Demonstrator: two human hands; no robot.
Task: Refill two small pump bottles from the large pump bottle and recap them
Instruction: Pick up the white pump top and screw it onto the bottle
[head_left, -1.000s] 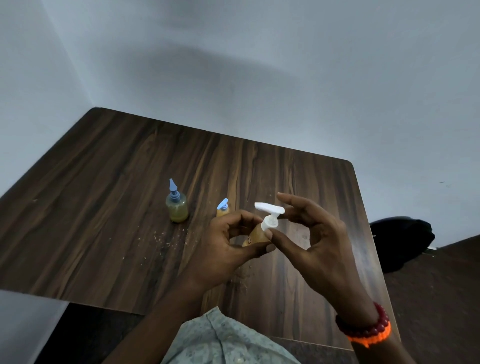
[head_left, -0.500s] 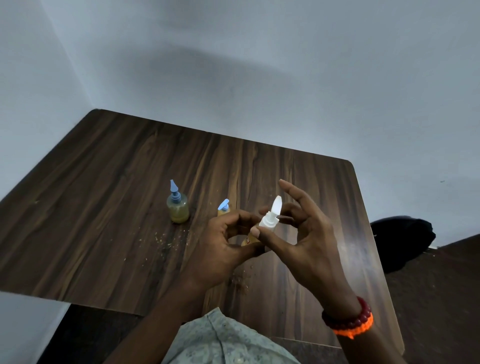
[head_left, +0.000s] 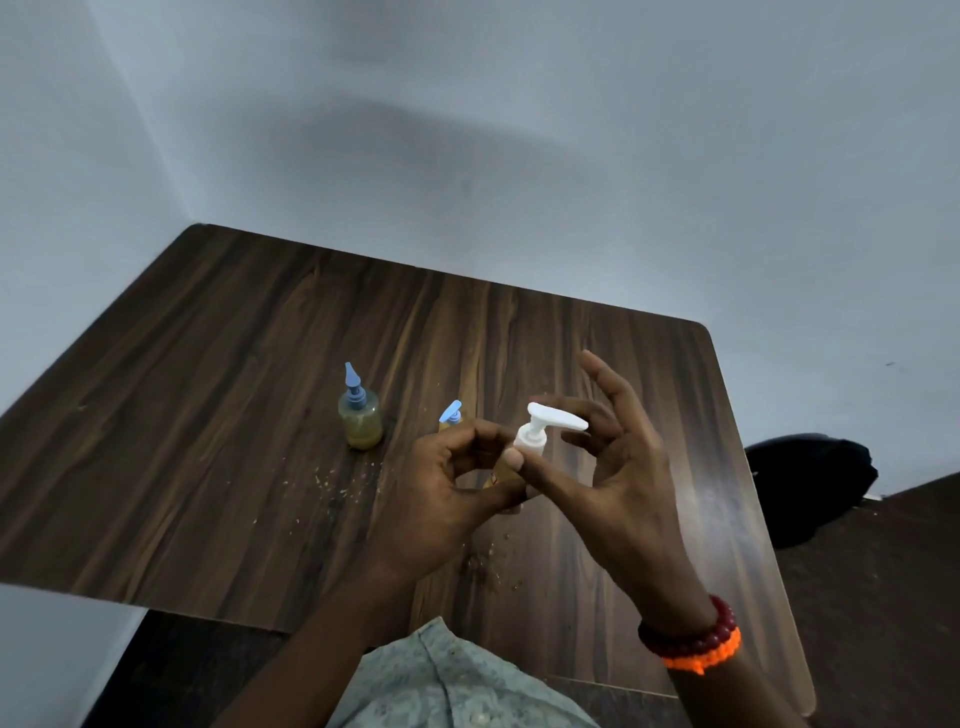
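My left hand (head_left: 447, 493) grips the large bottle (head_left: 496, 475), whose amber body is mostly hidden by the fingers. Its white pump head (head_left: 543, 426) sticks up with the spout pointing right. My right hand (head_left: 608, 467) pinches the pump's white collar between thumb and fingers, the other fingers spread. A small round bottle (head_left: 360, 421) of yellowish liquid with a blue pump stands on the table to the left. The second small bottle (head_left: 451, 414) shows only its blue pump behind my left hand.
The dark wooden table (head_left: 208, 415) sits in a corner of pale walls. Crumbs lie scattered on it near the bottles. A black bag (head_left: 810, 483) lies on the floor past the table's right edge.
The white pump head has turned: its spout pointed right, then edge-on toward me, now right again. My right hand shifted its fingers round the collar. The left hand kept its hold.
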